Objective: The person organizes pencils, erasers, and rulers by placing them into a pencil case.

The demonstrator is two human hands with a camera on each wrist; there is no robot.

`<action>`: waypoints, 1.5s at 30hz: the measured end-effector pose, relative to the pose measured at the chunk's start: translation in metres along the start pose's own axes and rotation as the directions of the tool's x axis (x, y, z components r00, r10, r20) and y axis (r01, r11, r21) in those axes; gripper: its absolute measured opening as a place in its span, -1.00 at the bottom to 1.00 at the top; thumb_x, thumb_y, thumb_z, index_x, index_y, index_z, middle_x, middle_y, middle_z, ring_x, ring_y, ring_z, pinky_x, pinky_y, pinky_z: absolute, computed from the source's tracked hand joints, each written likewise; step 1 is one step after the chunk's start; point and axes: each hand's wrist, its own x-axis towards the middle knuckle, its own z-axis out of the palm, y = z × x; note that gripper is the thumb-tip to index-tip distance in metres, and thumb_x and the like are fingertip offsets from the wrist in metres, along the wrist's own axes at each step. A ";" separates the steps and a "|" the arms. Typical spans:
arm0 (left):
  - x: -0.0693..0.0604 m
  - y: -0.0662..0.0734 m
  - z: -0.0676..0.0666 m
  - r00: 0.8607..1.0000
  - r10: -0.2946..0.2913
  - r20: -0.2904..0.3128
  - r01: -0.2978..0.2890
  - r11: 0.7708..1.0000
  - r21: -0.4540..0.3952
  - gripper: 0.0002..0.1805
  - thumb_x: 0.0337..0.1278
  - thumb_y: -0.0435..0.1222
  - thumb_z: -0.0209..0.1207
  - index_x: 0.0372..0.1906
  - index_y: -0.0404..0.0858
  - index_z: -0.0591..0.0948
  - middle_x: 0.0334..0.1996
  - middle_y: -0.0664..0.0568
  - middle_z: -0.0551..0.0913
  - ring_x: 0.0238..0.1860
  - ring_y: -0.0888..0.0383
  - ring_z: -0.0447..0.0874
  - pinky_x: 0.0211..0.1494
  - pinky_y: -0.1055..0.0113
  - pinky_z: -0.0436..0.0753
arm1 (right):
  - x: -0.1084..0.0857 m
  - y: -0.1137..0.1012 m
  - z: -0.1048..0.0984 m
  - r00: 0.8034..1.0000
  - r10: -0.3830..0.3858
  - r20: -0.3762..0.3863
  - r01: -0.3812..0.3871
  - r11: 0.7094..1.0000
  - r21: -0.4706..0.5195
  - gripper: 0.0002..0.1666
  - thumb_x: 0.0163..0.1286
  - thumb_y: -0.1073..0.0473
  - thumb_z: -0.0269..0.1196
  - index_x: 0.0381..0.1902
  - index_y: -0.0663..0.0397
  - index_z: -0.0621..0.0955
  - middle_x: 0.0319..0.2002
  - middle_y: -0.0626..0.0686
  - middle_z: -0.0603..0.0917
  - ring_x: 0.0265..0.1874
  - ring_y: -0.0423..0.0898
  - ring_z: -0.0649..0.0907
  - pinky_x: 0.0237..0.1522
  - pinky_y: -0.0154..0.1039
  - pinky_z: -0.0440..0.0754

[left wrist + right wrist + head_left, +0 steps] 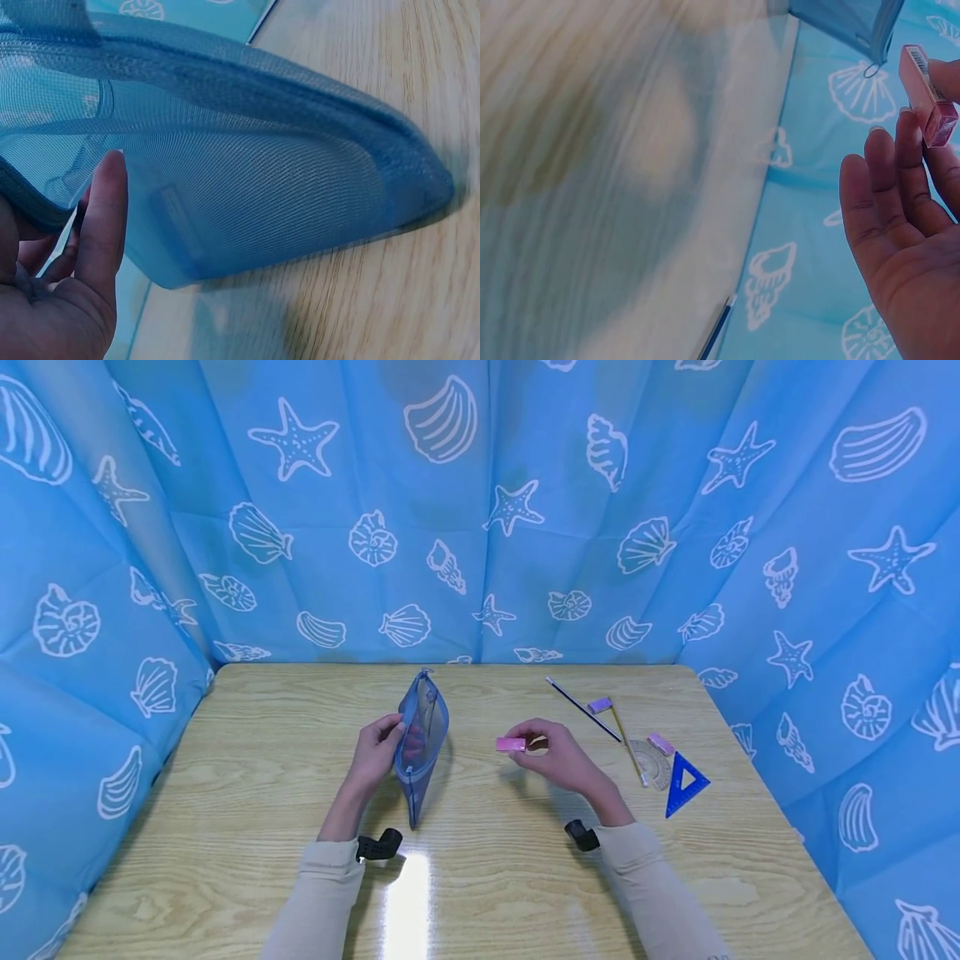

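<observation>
A blue mesh zip pouch (427,758) stands with its mouth open near the middle of the table. My left hand (372,752) pinches the near-left rim of the pouch, thumb and fingers on either side of the mesh (285,172). A pale rectangular shape shows faintly through the pouch wall; I cannot tell what it is. To the right of the pouch, apart from it, my right hand (558,762) holds a small pink eraser (510,744) between thumb and fingers above the table. A barcode label shows on the eraser (922,94) in the right wrist view.
On the wooden table's (262,793) right side lie a dark pencil (581,707), a yellow pencil (628,743), two more erasers, one purple (600,705) and one pink (661,743), a clear protractor (654,766) and a blue set square (678,795). A blue shell-patterned curtain (480,568) surrounds the table.
</observation>
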 end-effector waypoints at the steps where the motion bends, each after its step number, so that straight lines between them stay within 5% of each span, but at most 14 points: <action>1: 0.000 0.000 0.000 1.000 0.000 0.000 0.000 1.000 0.002 -0.64 0.62 -0.39 -0.14 0.23 -0.53 0.51 0.07 -0.46 0.61 -0.15 0.10 0.73 -0.04 0.31 0.78 | 0.002 -0.002 0.001 1.000 -0.004 0.005 0.004 1.000 0.003 -0.73 0.36 0.31 0.37 0.01 0.13 0.69 -0.09 0.07 0.72 -0.12 -0.07 0.65 0.00 -0.13 0.69; 10: -0.002 -0.001 -0.001 1.000 0.011 0.009 -0.011 1.000 0.010 -0.63 0.63 -0.38 -0.14 0.25 -0.53 0.50 0.07 -0.47 0.60 -0.05 -0.11 0.73 0.01 0.22 0.78 | 0.018 -0.021 0.011 0.999 -0.036 0.040 0.035 0.999 0.017 -0.72 0.36 0.30 0.36 0.02 0.10 0.70 -0.05 0.06 0.72 -0.10 -0.05 0.64 0.05 0.00 0.68; 32: -0.001 0.000 0.001 1.000 -0.004 -0.017 0.005 1.000 0.026 -0.64 0.62 -0.38 -0.12 0.24 -0.50 0.52 0.05 -0.43 0.63 -0.15 0.08 0.73 -0.05 0.28 0.79 | 0.054 -0.050 0.025 0.990 -0.105 0.097 0.106 0.994 -0.004 -0.72 0.36 0.30 0.35 0.03 0.09 0.71 -0.07 0.04 0.71 -0.11 -0.05 0.63 0.07 0.13 0.68; 40: -0.001 0.001 0.000 0.999 0.004 -0.033 -0.003 0.998 0.057 -0.65 0.62 -0.37 -0.11 0.22 -0.49 0.54 0.01 -0.36 0.65 -0.21 0.15 0.73 -0.08 0.28 0.80 | 0.064 -0.061 0.028 0.981 -0.139 0.136 0.150 0.986 -0.073 -0.77 0.37 0.29 0.36 -0.02 0.08 0.71 -0.14 0.00 0.70 -0.16 -0.05 0.62 -0.01 -0.11 0.69; 45: -0.001 0.004 0.000 1.000 -0.004 -0.028 0.005 0.998 0.064 -0.64 0.62 -0.36 -0.11 0.22 -0.46 0.55 0.01 -0.36 0.64 -0.18 0.10 0.73 -0.07 0.26 0.80 | 0.069 -0.065 0.030 0.974 -0.157 0.161 0.173 0.980 -0.095 -0.77 0.36 0.29 0.36 -0.02 0.13 0.72 -0.18 0.02 0.69 -0.16 0.02 0.63 -0.01 0.03 0.71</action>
